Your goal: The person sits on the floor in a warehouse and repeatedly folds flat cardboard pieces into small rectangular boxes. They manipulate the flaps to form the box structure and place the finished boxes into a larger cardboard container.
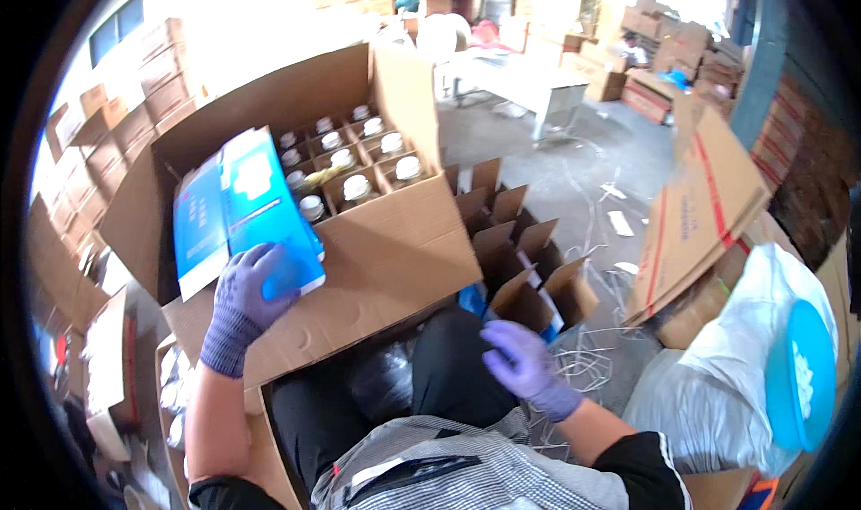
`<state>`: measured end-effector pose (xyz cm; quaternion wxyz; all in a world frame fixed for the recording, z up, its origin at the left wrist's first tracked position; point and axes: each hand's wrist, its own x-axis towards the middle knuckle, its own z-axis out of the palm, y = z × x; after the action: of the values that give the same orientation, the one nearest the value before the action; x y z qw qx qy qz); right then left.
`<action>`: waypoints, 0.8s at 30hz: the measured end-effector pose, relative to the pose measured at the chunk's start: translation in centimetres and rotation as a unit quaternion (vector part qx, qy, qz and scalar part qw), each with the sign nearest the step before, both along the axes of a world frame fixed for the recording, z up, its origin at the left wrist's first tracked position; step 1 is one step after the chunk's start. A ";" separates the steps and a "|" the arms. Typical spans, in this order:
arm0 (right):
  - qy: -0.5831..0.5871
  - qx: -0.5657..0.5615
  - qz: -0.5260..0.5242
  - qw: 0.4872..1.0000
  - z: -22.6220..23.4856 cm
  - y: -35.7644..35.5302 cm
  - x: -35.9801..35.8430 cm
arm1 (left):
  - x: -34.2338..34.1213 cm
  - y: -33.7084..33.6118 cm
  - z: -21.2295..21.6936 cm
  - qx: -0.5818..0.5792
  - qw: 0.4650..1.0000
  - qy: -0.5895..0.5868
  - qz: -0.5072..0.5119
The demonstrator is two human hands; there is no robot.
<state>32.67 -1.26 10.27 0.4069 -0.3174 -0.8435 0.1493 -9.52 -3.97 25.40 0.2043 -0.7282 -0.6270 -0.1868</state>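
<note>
My left hand (pixel 248 295), in a purple knit glove, grips the near edge of a blue flattened carton (pixel 254 183) with white print. This carton lies with other blue flat cartons across the left part of a large open cardboard box (pixel 395 250). Bottles with pale caps (pixel 357 187) stand upright in the box's divided cells. My right hand (pixel 527 366), gloved the same way, hangs open above my right knee, fingers apart and nothing in it. Close beyond it stands a cardboard divider (pixel 520 268) with several cells, some holding blue pieces.
Folded cardboard boxes (pixel 695 214) lean at the right. Before them sit a white sack (pixel 717 366) and a blue basin (pixel 789 375) with white pieces inside. Loose white straps (pixel 583 366) litter the floor. A white table (pixel 525 84) and stacked boxes (pixel 664 43) are farther back.
</note>
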 end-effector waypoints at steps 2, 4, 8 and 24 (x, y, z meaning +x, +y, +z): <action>-0.019 0.010 0.072 0.997 1.8 -1.0 -3.4 | 0.9 -0.4 -0.9 0.071 0.997 0.036 -0.003; -0.018 0.015 0.136 0.990 2.7 -1.5 -6.4 | 0.4 -1.2 -1.6 0.031 0.999 0.020 -0.028; 0.027 -0.163 0.239 0.957 2.3 -2.0 -9.4 | 1.1 -4.6 -0.8 0.070 0.995 -0.003 -0.074; 0.113 -0.614 0.273 0.732 -2.6 -0.1 -12.8 | -3.7 -14.0 0.4 0.288 0.657 -0.693 -0.065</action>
<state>19.90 -1.36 7.71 0.1572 -0.2354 -0.5664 0.7740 -13.17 -18.02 25.81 -0.1026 -0.3312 -0.4523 -0.8217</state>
